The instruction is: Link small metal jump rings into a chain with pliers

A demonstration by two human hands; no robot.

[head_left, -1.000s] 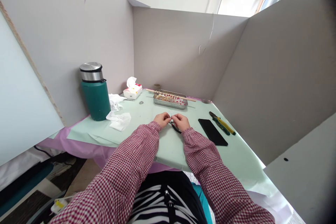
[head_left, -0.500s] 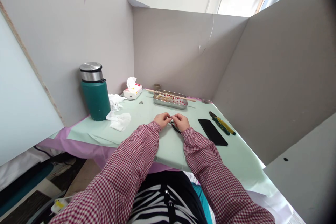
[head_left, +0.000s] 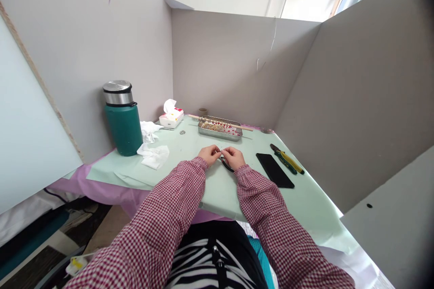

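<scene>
Both my hands rest close together on the pale green table (head_left: 190, 180) in front of me, sleeves in red-and-white check. My left hand (head_left: 210, 154) is closed in a pinch on something tiny that I cannot make out. My right hand (head_left: 233, 157) is closed round a small black-handled tool (head_left: 226, 165), whose dark handles stick out below the palm towards me. The fingertips of the two hands nearly meet. Behind them stands a metal tray (head_left: 219, 128) with several small beads and red pieces.
A green flask (head_left: 122, 118) with a steel lid stands at the left, crumpled tissues (head_left: 153, 153) and a tissue box (head_left: 171, 117) beside it. A wooden stick (head_left: 220, 122) lies across the tray. A black phone (head_left: 274, 170) and green-yellow pliers (head_left: 286, 159) lie at the right. Grey partition walls enclose the table.
</scene>
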